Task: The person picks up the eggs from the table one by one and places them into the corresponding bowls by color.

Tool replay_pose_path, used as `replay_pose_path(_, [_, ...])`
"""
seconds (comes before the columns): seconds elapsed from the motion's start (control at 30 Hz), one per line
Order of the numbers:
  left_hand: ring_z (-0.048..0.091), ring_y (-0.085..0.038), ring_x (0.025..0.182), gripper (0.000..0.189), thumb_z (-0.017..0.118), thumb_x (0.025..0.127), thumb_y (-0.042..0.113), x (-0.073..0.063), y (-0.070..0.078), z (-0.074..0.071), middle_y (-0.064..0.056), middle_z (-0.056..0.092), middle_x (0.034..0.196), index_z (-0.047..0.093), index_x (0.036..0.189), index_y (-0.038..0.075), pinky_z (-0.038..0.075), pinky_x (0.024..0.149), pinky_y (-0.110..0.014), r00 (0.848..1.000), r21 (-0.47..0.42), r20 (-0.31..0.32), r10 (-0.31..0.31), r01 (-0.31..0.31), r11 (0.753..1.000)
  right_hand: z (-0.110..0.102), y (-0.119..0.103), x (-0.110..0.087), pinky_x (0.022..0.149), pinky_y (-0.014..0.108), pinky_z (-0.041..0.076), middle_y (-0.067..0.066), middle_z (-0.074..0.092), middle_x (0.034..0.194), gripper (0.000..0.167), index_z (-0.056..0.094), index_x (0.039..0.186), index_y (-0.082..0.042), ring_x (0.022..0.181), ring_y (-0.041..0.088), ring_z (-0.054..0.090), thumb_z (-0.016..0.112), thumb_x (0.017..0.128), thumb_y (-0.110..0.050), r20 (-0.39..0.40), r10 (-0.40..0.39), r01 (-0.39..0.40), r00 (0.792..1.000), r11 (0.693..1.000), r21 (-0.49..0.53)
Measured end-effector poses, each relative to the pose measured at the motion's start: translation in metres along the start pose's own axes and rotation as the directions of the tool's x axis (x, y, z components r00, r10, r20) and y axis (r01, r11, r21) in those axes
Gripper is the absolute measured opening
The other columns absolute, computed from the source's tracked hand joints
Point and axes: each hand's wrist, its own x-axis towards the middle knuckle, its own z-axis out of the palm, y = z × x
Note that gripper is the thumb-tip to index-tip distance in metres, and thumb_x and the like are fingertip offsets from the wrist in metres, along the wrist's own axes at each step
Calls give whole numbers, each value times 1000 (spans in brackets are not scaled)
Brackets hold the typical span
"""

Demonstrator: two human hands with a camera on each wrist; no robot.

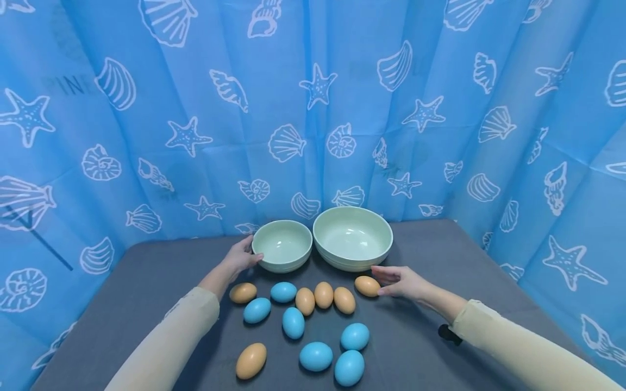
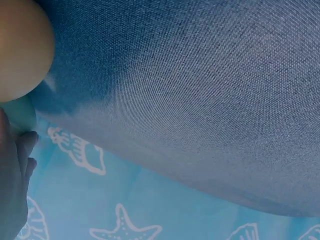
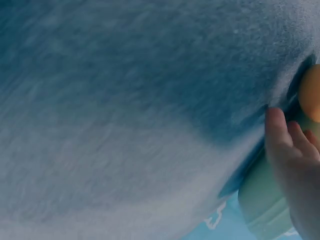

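Two pale green bowls stand side by side near the back of the table. My left hand (image 1: pixel 240 257) holds the smaller bowl (image 1: pixel 282 247) by its left side, thumb at the front of the rim and fingers along the outer wall. Close before the larger bowl (image 1: pixel 352 239) lies a brown egg (image 1: pixel 367 286). Around its right end my right hand (image 1: pixel 401 283) is spread, fingers extended on the far side and thumb on the near side. The right wrist view shows these fingers (image 3: pixel 277 127) beside the egg (image 3: pixel 311 95).
In front of the bowls lie more brown eggs (image 1: pixel 324 295) and several blue eggs (image 1: pixel 293 323), with one brown egg (image 1: pixel 251 361) nearer me at left. A grey cloth covers the table (image 1: pixel 420 353). A blue shell-patterned curtain (image 1: pixel 274 108) hangs behind. A small black object (image 1: pixel 449 334) shows by my right sleeve.
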Motion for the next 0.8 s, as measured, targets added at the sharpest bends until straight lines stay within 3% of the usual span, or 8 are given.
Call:
replay_pose_path(0.43, [21,-40,142,75,57,97,0,-4,2,0,-25,11,158,10,155,2,41,103,-49,1000,-11,-1,-14,14,1000,13,-5,8,99,49,44,27,51,136,61,49,138,7,128,41,46,75,84,-2,-98,81,-91,992,990,-109])
replay_pose_path(0.8, [26,-41,140,75,58,96,1,-3,2,0,-26,13,157,11,155,3,43,101,-48,1000,-18,2,-15,15,1000,18,-5,10,91,44,51,25,62,123,49,59,128,7,116,36,58,75,81,3,-166,69,-94,984,984,-152])
